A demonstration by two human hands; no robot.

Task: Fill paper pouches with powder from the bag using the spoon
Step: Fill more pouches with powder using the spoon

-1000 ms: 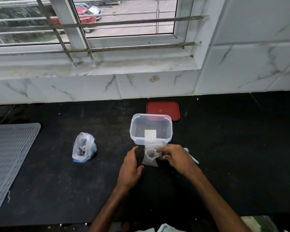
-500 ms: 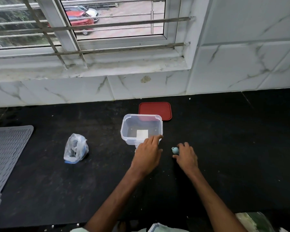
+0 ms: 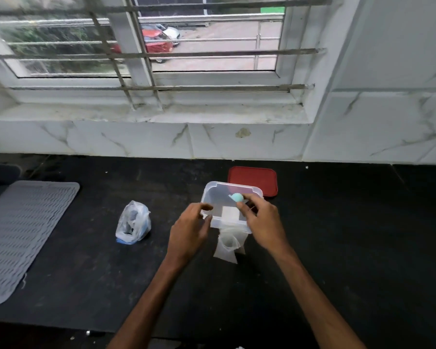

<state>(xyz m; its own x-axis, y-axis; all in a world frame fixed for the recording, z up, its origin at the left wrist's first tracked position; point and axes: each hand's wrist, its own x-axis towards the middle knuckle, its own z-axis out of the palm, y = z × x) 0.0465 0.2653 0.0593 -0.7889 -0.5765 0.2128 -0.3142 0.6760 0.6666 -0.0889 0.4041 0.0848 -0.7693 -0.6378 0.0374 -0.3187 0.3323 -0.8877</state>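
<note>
A clear plastic container [image 3: 213, 191] stands mid-counter with a white paper pouch [image 3: 230, 213] lying inside. My right hand [image 3: 261, 221] holds a light blue spoon [image 3: 236, 197] over the container, its bowl pointing left. My left hand [image 3: 190, 229] hovers at the container's near left corner, fingers loosely curled, holding nothing. A translucent opened pouch [image 3: 227, 245] lies on the counter just in front of the container. The powder bag [image 3: 134, 222], a crumpled clear plastic bag with dark and blue contents, sits to the left.
A red lid [image 3: 252, 179] lies flat behind the container. A grey ribbed mat [image 3: 23, 230] covers the counter's left end. A marble-tiled wall and barred window rise behind the black counter [image 3: 350, 235].
My right hand picked the spoon up from the counter and brought it over the container. My left hand came off the pouch and drew back to the container's left corner.
</note>
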